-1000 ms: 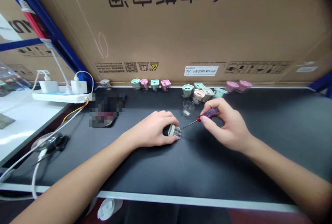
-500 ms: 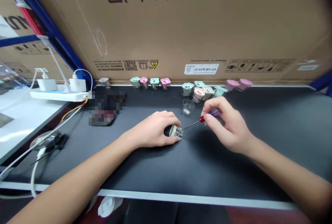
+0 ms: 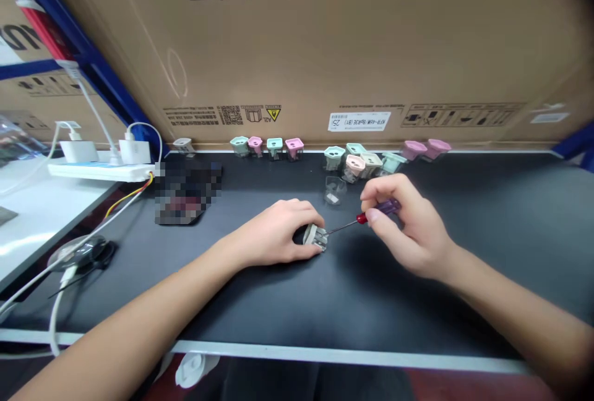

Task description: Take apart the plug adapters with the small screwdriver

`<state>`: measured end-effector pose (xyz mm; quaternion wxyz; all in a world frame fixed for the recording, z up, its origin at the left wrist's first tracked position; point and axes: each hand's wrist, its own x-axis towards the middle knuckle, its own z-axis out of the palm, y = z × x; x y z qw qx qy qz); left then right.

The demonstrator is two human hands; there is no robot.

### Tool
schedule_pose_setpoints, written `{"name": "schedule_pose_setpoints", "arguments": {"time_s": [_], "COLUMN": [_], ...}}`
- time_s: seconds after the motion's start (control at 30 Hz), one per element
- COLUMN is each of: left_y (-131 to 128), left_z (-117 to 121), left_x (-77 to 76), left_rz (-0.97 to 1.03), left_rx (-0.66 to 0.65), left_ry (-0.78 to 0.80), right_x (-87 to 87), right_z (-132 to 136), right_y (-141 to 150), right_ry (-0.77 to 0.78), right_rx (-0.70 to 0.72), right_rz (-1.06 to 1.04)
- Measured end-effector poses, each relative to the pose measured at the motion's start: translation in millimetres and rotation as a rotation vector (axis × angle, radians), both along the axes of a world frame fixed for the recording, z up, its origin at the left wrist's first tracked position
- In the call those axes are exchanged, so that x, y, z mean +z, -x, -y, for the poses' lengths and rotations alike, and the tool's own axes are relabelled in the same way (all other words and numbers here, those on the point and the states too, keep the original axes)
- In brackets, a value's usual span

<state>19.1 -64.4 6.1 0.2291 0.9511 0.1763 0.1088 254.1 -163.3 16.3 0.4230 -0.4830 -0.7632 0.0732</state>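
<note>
My left hand [image 3: 288, 231] is closed on a pencil sharpener [image 3: 316, 237], pinching it between thumb and fingers on the table. The sharpener lies on its side, its pale cap to the left and its blade part facing right. In my right hand [image 3: 408, 224] is a screwdriver [image 3: 381, 208] with a purple and red handle, gripped by thumb and fingers. Its thin shaft slants down to the left, and the tip meets the sharpener's right side. Behind the sharpener stands a clear plastic cup [image 3: 335, 190] on the black table [image 3: 297, 311].
Several pastel sharpeners stand along the back, among them a mint one [image 3: 334, 156] and a pink one [image 3: 437, 148]. A large cardboard box [image 3: 278, 48] walls off the rear. At left are a power strip [image 3: 99, 171], cables and a blurred-out dark object [image 3: 188, 197].
The screwdriver handle has tilted slightly lower and shifted a little right in my right hand. My left hand and the sharpener stay put; the view has moved slightly.
</note>
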Motion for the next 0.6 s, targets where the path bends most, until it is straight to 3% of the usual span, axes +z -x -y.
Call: {"name": "schedule_pose_setpoints", "arguments": {"time_s": [0.07, 0.27, 0.47, 0.6], "left_y": [0.1, 0.0, -0.5, -0.1], "left_z": [0.0, 0.2, -0.1, 0.1], "left_x": [-0.1, -0.6, -0.5, -0.5], "left_rz": [0.0, -0.002, -0.006, -0.008], "left_rx": [-0.001, 0.007, 0.007, 0.008], "left_ry": [0.001, 0.0, 0.006, 0.011], "right_x": [-0.5, 0.9, 3.2, 1.4], "right_z": [0.0, -0.1, 2.2, 1.2], "right_y": [-0.7, 2.8, 0.0, 0.3], "right_ry": [0.001, 0.054, 0.056, 0.048], "right_rx": [0.006, -0.15, 0.0, -0.032], "right_rz": [-0.001, 0.01, -0.023, -0.008]}}
